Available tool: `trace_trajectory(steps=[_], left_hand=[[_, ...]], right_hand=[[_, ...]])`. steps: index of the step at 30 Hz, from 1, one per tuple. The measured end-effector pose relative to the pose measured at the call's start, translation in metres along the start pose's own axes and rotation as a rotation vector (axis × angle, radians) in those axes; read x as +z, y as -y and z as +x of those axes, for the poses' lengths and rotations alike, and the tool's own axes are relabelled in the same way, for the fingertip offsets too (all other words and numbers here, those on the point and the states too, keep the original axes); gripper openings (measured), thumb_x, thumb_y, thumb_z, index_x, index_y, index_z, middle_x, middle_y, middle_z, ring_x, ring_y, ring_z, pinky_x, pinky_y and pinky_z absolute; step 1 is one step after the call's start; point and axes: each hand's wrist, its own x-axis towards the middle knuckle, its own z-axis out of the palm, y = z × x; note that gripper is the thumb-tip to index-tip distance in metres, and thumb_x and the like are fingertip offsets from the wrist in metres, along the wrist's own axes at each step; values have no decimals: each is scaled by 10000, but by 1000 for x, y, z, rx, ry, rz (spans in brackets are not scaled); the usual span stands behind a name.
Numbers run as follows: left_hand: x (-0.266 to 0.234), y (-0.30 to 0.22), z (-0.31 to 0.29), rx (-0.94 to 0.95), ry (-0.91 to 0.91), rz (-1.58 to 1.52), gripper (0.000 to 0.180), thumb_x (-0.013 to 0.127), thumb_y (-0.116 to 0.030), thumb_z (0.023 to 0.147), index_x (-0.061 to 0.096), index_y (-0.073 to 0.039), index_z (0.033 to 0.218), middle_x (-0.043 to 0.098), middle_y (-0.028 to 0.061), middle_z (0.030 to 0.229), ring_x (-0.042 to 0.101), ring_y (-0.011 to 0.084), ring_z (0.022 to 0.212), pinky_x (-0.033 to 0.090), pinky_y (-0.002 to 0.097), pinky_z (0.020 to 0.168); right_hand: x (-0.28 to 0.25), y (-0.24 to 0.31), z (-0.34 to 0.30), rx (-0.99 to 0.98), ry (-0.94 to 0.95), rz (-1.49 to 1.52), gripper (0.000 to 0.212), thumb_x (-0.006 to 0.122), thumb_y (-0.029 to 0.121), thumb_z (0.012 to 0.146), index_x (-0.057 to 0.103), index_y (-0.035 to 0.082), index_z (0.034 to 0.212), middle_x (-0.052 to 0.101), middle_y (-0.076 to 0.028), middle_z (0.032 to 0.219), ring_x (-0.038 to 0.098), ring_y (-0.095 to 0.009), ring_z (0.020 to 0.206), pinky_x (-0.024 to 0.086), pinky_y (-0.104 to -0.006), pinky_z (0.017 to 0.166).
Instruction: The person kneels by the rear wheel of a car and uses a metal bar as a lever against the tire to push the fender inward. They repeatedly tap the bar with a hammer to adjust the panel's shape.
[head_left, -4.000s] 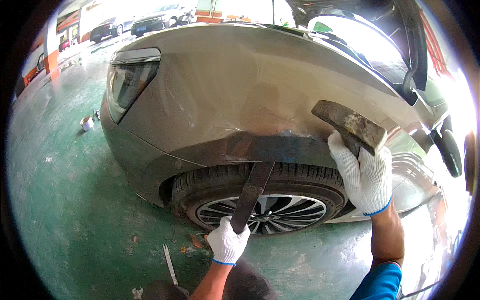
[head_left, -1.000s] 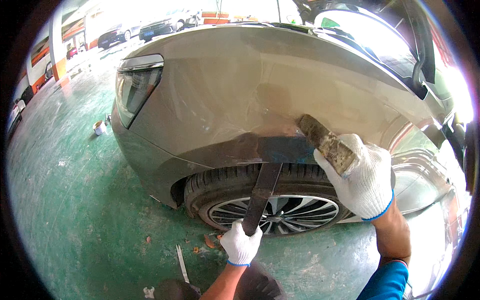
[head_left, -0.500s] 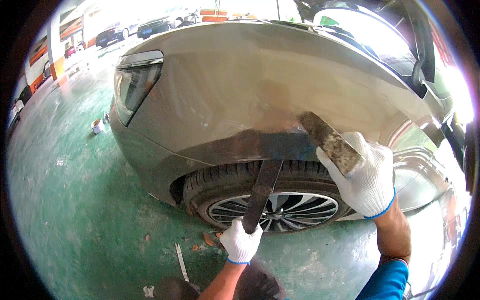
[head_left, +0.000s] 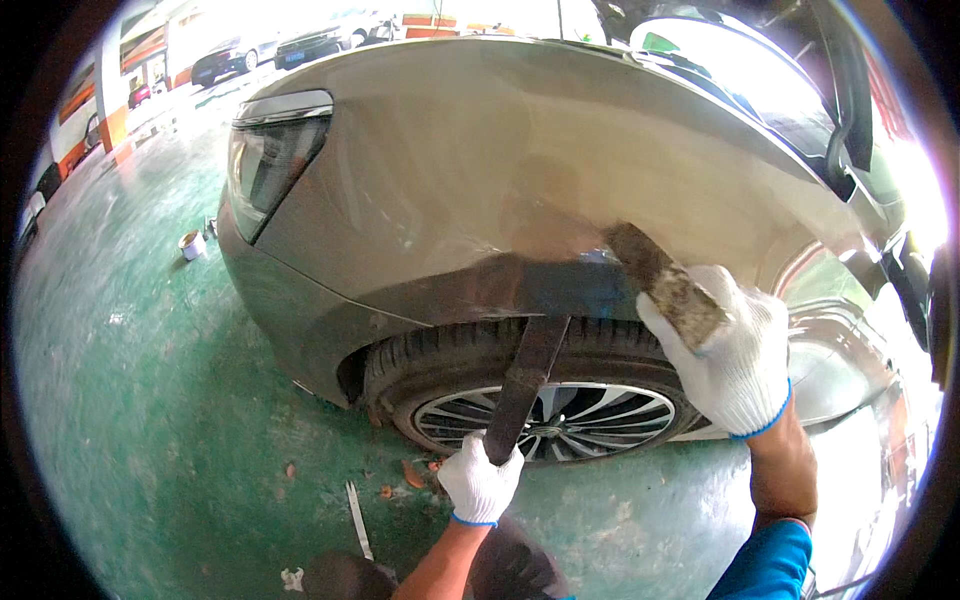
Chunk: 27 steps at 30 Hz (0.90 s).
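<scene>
A bronze-coloured car fender (head_left: 430, 170) curves across the middle, its dent-like mark and reflections just above the wheel arch. My left hand (head_left: 481, 483), in a white knit glove, is closed around the lower end of a long dark flat bar (head_left: 525, 375). The bar slants upward in front of the tyre, and its top end is hidden behind the fender's lower edge. In my right hand (head_left: 735, 355), also gloved, is a worn flat slapper-like tool (head_left: 660, 275) with a mottled surface. Its tip lies over the fender above the arch; whether it touches cannot be told.
Below the arch are the tyre (head_left: 400, 370) and a spoked wheel (head_left: 545, 425). The headlight (head_left: 275, 160) is at the left. On the green floor (head_left: 150, 400) lie a white strip (head_left: 359, 520), orange-brown scraps (head_left: 412, 474) and a tape roll (head_left: 192, 245). Parked cars (head_left: 325, 38) stand behind.
The view has shifted slightly. Relative to the fender, the slapper-like tool's tip sits a little farther right. Both hands keep their holds, and the bar remains tucked under the fender edge.
</scene>
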Motion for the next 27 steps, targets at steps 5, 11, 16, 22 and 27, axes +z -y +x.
trace_trajectory(steps=[5,11,16,22,27], left_hand=[[1,-1,0,6,-26,-5,268,826,-243,751,658,-61,855,684,123,656,702,330,597,549,410,586],[1,-1,0,-27,-13,-38,258,821,-243,755,662,-67,857,681,128,653,697,343,595,545,422,585],[0,-1,2,-8,-37,-21,266,820,-260,761,657,-68,848,676,124,647,692,343,588,540,419,577],[-1,0,3,11,-21,-27,273,824,-256,759,644,-64,833,674,118,642,692,331,584,540,410,571],[6,7,-2,22,-53,-19,293,840,-259,751,654,-63,862,677,118,650,694,317,581,546,394,567]], right_hand=[[0,-5,-20,67,-123,259,225,764,133,883,697,-27,1027,702,-164,851,691,-289,684,541,-339,671],[2,0,-15,-45,-201,180,169,785,117,853,706,-13,925,686,-160,788,691,-321,690,532,-362,643],[4,0,-7,-22,-80,11,181,786,133,856,693,2,939,684,-146,779,689,-301,687,531,-372,646],[9,-6,-13,-64,-78,66,159,783,91,795,711,50,931,681,-135,806,670,-349,712,530,-427,662],[13,-18,-43,-123,1,18,197,804,144,774,707,65,927,677,-126,817,661,-337,701,512,-407,633]])
